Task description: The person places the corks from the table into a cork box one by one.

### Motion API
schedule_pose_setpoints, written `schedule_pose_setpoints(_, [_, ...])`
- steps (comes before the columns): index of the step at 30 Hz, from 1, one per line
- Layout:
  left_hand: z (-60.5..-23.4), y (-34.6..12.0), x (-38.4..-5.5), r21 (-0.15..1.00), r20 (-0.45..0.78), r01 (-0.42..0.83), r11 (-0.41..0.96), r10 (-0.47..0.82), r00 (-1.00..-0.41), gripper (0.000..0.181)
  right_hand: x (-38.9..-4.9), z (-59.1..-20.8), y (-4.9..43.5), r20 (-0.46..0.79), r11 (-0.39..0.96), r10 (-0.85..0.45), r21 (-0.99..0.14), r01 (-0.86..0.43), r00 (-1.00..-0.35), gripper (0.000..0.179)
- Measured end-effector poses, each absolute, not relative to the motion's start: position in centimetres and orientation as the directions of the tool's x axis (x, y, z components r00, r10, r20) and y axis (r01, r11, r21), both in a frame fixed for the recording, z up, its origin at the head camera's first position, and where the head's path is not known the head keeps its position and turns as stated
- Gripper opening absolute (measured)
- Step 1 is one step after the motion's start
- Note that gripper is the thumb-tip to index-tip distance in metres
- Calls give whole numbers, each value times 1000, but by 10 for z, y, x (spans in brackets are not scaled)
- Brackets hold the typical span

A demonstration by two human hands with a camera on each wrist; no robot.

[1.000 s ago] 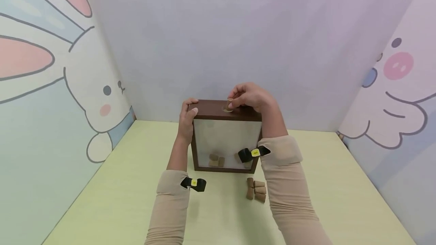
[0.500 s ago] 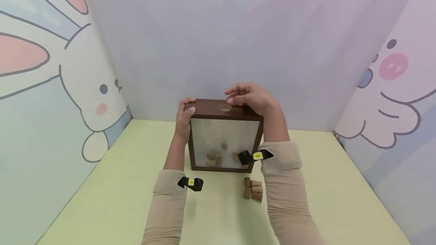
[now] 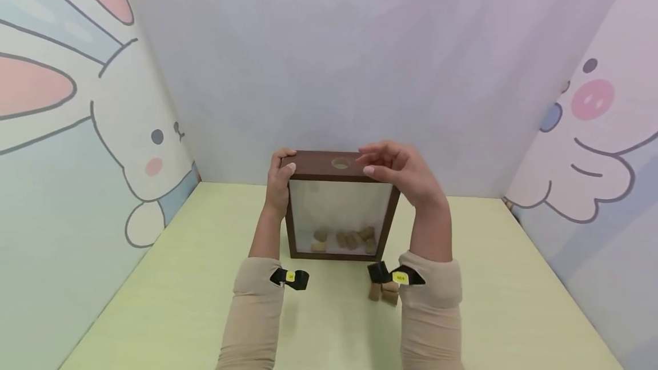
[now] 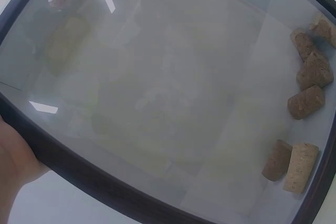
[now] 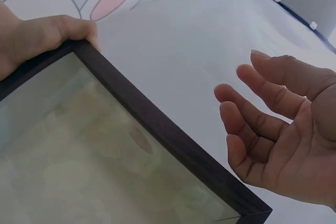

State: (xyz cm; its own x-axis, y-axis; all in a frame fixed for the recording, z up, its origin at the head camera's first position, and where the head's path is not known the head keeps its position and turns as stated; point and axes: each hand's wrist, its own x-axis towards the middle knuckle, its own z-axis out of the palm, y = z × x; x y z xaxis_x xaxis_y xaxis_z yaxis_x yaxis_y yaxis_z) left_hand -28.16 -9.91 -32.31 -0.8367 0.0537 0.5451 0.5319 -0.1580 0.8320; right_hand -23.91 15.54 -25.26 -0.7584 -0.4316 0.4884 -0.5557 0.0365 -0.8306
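A dark brown wooden frame box [image 3: 313, 163] with a clear front pane stands upright on the table, a round hole [image 3: 341, 163] in its top. My left hand [image 3: 280, 179] grips the box's upper left corner, thumb in front and fingers over the top. Beside the hole, at the upper right, my right hand [image 3: 401, 170] is held with relaxed, slightly bent fingers. Nothing is between those fingers in the right wrist view, where the right hand [image 5: 283, 124] is apart from the frame. Several wine corks [image 4: 306, 102] lie inside along the bottom.
Several loose corks [image 3: 389, 297] lie on the pale green table [image 3: 329, 324] in front of the box, partly hidden by the right wrist's black camera strap [image 3: 398, 276]. Walls with cartoon animals enclose the table on both sides, and a plain curtain hangs behind.
My right hand has let go of a cork over the hole and moved right and toward me. That cork has dropped inside, and the corks there lie differently. My left hand keeps its grip.
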Motion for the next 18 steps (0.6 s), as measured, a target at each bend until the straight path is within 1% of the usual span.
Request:
schedule_pose_setpoints(4, [-326,-98,-281,838,536,522,-160,52,-843,44,-229,-263,155,529,11,-390,-816,-578,-754,32])
schedule_pose_setpoints(7, [-326,-99,-281,840,531,518,-165,46,-846,45,-224,-271,155,539,-5,-382,-814,-581,-751,32])
schedule_pose_setpoints(10, [-325,-101,-281,838,533,521,-163,42,-845,45,-218,-280,155,546,12,-390,-802,-597,-742,31])
schedule_pose_setpoints(13, [-325,-102,-283,836,538,526,-157,44,-842,45,-212,-290,156,564,7,-406,-785,-619,-719,30])
schedule_pose_setpoints(18, [-325,-101,-285,834,541,530,-155,40,-840,44,-207,-309,162,587,-39,-447,-767,-641,-675,31])
